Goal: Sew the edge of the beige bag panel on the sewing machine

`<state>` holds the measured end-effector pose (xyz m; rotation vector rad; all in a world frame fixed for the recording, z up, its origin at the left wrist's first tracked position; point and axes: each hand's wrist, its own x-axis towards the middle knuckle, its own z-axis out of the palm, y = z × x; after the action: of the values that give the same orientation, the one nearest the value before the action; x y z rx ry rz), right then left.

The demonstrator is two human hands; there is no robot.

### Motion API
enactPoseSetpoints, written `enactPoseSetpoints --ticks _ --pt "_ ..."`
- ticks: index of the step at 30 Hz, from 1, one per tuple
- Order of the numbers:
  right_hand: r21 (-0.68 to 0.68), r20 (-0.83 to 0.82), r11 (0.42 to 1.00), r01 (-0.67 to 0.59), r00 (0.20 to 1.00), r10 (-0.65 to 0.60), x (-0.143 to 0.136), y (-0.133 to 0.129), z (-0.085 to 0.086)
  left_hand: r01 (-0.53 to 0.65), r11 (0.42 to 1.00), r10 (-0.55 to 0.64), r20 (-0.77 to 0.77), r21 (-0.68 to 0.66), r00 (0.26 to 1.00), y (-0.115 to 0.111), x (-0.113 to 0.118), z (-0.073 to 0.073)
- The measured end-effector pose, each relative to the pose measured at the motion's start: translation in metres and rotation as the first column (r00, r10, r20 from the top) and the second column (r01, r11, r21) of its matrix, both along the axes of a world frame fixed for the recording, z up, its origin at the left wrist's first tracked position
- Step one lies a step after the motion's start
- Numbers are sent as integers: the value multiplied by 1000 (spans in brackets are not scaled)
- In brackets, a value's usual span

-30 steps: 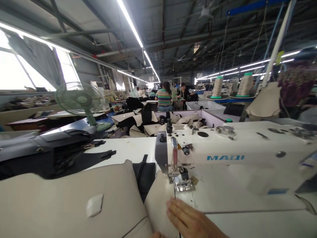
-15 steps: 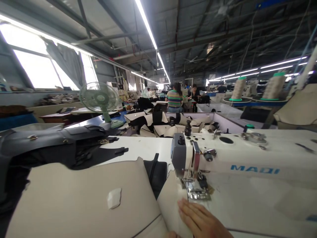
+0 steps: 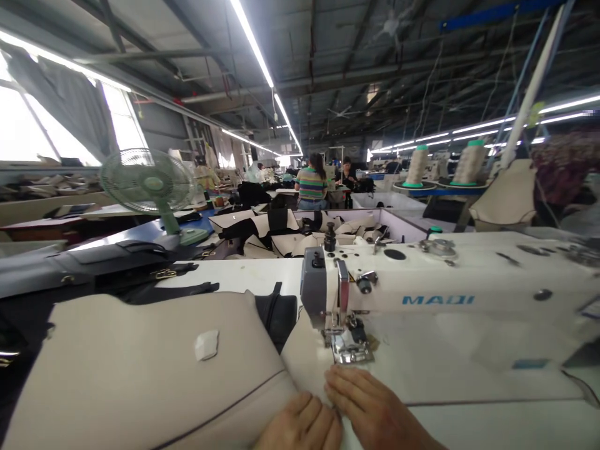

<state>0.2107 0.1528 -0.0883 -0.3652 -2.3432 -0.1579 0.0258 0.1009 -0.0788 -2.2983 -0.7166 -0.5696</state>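
Note:
A large beige panel with a dark edge line lies across the table, and a small white patch sits on it. Part of the beige material reaches under the presser foot of a white sewing machine. My left hand is closed on the panel's near right part, its fingers curled and its fingertips partly hidden. Just right of it, my right hand lies with fingers stretched out and together on the material in front of the presser foot. The two hands nearly touch.
Dark pieces with metal clasps lie at the left. Behind the machine stands a bin beside beige and black pieces. A green fan is at the back left, thread cones at the back right. Two people sit farther off.
My left hand has come up into view beside my right hand and holds the panel. The view has turned to the right, so the machine appears farther left. My right hand stays by the presser foot.

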Motion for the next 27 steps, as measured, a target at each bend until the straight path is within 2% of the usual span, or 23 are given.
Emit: enactPoseSetpoints --ticks 3,5,7,10,13,16,17,19,21,24,27 --pt "-205 90 979 -3 996 22 5 -2 12 0 986 3 13 -169 1000 -3 -5 12" --pt "-328 144 943 52 990 -4 10 -4 25 26 970 -16 44 -243 999 -3 -8 16" --pt "-357 216 927 119 976 -42 13 -7 35 51 954 -32 69 -295 997 -3 -10 18" --pt "-214 314 963 163 945 -90 12 -9 40 49 925 -18 87 -377 996 -2 -11 24" --pt "-30 363 992 125 926 -106 5 -7 34 71 894 -14 130 -442 991 -1 -10 31" --pt "42 367 997 69 927 -80 0 -3 26 74 868 -2 145 -491 989 1 -9 37" --pt "40 360 998 57 931 -68 0 -2 24 65 883 -3 135 -465 991 0 -11 37" --pt "15 349 999 46 936 -48 1 0 22 29 944 3 98 -327 995 -4 -16 38" --pt "-9 370 1000 25 929 -19 3 0 22 -67 982 80 66 -176 995 -12 -25 36" --pt "-9 405 1000 -7 914 10 6 -1 24 -230 967 226 -47 -110 973 -25 -38 32" --pt "16 406 1000 -9 914 2 4 -3 28 -236 969 218 -206 -68 954 -28 -43 26"
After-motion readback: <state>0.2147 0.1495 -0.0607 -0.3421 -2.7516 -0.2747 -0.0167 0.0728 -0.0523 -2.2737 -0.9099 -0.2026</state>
